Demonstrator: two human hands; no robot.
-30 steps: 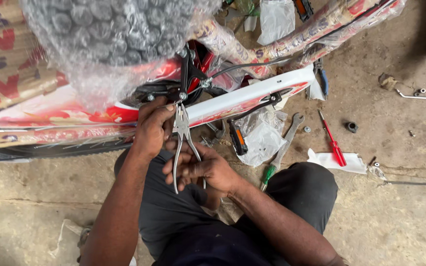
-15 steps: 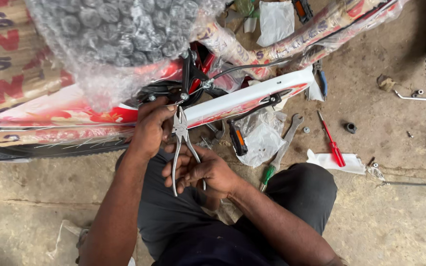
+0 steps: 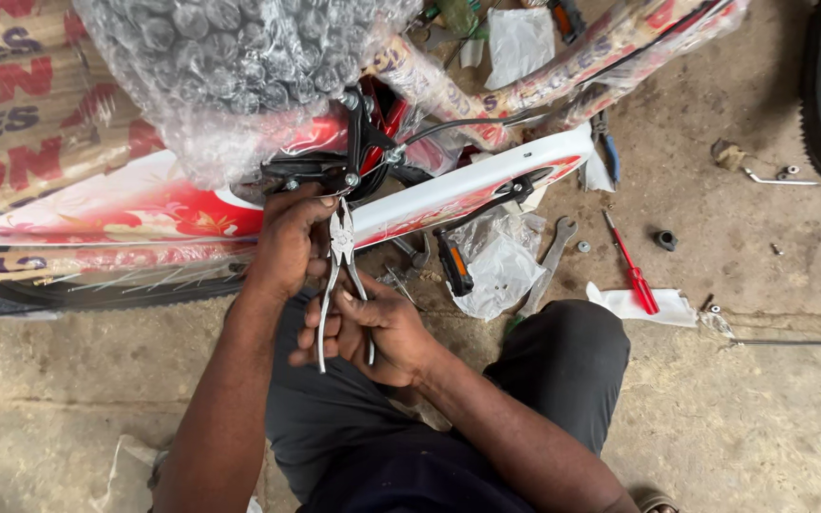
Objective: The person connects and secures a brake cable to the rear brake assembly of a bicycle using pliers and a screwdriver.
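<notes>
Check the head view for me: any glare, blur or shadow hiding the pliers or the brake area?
Head view: soft even daylight, sharp focus; pliers clearly visible between left hand and right hand; bubble wrap shows mild sheen; black brake parts sit in dim shade beneath it.

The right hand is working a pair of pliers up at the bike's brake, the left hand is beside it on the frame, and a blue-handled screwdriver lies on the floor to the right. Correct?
Not quite. In the head view the screwdriver has a red handle, not blue. The rest stands: the right hand holds the pliers and the left hand is by the brake.
</notes>
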